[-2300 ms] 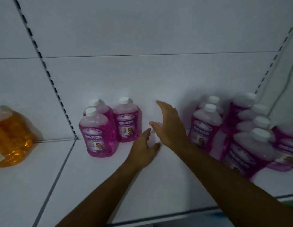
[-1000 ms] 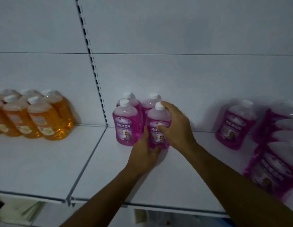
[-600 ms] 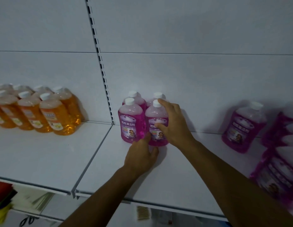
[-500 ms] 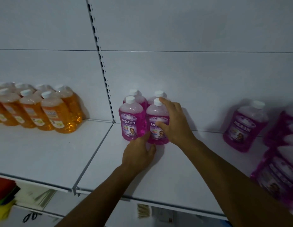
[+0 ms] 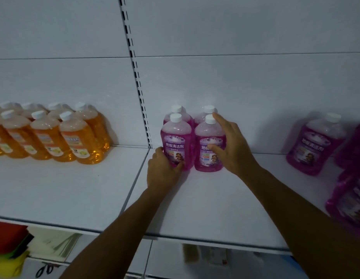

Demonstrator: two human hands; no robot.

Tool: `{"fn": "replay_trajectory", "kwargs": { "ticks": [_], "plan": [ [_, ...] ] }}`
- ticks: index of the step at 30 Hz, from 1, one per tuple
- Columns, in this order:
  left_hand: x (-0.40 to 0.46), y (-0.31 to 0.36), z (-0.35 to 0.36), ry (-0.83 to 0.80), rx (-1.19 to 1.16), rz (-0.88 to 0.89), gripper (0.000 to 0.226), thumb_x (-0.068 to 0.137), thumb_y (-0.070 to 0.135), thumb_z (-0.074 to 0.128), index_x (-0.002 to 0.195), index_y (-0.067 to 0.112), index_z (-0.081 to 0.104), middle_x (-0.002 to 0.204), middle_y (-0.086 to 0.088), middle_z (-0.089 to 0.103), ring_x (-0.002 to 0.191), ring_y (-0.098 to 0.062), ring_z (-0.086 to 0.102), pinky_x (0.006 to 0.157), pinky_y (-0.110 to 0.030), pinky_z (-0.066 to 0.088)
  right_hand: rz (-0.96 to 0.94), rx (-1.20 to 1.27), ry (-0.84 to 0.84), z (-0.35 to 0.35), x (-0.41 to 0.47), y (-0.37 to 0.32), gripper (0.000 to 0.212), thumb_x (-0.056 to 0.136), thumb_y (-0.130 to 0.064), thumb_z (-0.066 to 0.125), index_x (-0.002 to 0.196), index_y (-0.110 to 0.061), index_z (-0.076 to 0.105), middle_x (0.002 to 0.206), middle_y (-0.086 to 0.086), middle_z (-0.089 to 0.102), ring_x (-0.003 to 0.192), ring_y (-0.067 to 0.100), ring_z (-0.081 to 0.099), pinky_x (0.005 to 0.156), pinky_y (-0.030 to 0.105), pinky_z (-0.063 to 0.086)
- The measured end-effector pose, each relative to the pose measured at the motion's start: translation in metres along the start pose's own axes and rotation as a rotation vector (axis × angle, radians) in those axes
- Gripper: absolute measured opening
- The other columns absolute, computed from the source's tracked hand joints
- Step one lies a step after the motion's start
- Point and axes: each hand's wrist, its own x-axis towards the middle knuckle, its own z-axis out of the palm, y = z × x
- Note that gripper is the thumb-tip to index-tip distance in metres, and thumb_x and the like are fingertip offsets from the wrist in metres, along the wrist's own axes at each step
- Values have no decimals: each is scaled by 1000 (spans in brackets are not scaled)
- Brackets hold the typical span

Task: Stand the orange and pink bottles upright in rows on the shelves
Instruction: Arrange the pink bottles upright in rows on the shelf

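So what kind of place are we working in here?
Most likely a shop aisle or stockroom: white metal shelf with a slotted upright on the back panel, and many identical labelled pink bottles and orange bottles grouped by colour.

White shelf (image 5: 215, 198): orange bottles (image 5: 54, 135) upright left, pink bottles (image 5: 193, 141) upright ctr, more pink right.
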Motion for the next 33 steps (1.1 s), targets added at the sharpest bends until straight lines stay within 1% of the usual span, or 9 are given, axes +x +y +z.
{"fn": "replay_trajectory", "kwargs": {
  "ticks": [6, 9, 11, 15, 21, 26, 29, 31, 33],
  "plan": [
    [7, -12, -2, -40, 10, 46, 68, 70, 43, 82, 117, 9, 48, 110, -6, 56, 97, -21, 58, 82, -39, 55, -4, -67, 54, 7, -4, -5, 76, 89, -16, 67, 148, -26, 21, 134, 1, 43, 112, -3, 40, 84, -6, 32],
    [-6, -11, -7, 3, -51, 67, 62, 75, 34, 81, 115, 6, 43, 105, -1, 43, 89, -14, 50, 71, -25, 46, -1, -115, 30, 9, -11, -8, 79, 91, -33, 62, 152, -26, 13, 154, 3, 29, 133, 9, 35, 104, 17, 36],
    [-17, -13, -9, 1, -50, 106, 49, 79, 41, 75, 107, 13, 46, 96, 3, 49, 80, -12, 54, 61, -19, 40, 10, -165, 0, 8, -18, -7, 86, 89, -48, 57, 154, -22, 7, 161, 4, 16, 145, 15, 20, 113, 33, 27],
    [-45, -4, 3, -115, 73, 315, 31, 86, 50, 65, 91, 22, 51, 81, 9, 57, 70, -9, 55, 55, -15, 35, 153, -224, 16, -10, -46, -11, 87, 85, -56, 55, 154, -26, 9, 161, -3, 15, 147, 16, 16, 114, 35, 18],
    [-76, 72, 48, -345, 0, 511, 44, 90, 45, 61, 125, 19, 54, 118, 3, 62, 102, -13, 59, 84, -28, 48, 300, -363, 159, -85, -107, -7, 64, 93, -33, 61, 148, -15, 32, 151, 6, 38, 140, 22, 33, 113, 37, 32],
    [-110, 137, 94, -513, -90, 576, 55, 89, 42, 64, 134, 18, 46, 131, -1, 56, 113, -17, 57, 93, -28, 45, 314, -436, 405, -145, -160, -9, 42, 89, -27, 65, 126, -9, 57, 114, 10, 63, 98, 21, 60, 82, 41, 54],
    [-125, 165, 116, -646, -210, 564, 65, 88, 34, 68, 142, 12, 39, 140, -6, 49, 121, -20, 52, 98, -29, 42, 301, -519, 586, -168, -183, -11, 31, 85, -20, 70, 112, -7, 61, 106, 10, 61, 90, 20, 59, 75, 19, 43],
    [-131, 180, 129, -753, -264, 523, 72, 88, 29, 69, 147, 11, 32, 148, -6, 42, 129, -21, 46, 103, -30, 39, 341, -531, 667, -180, -192, -8, 39, 82, -16, 73, 117, -7, 57, 116, 11, 55, 105, 21, 52, 82, 5, 30],
    [-136, 190, 141, -847, -302, 481, 79, 86, 28, 71, 151, 15, 27, 152, -3, 37, 134, -21, 41, 109, -37, 37, 404, -459, 672, -190, -195, -3, 57, 81, -17, 76, 131, -11, 48, 129, 9, 47, 120, 16, 42, 93, 7, 26]
  ]
}}
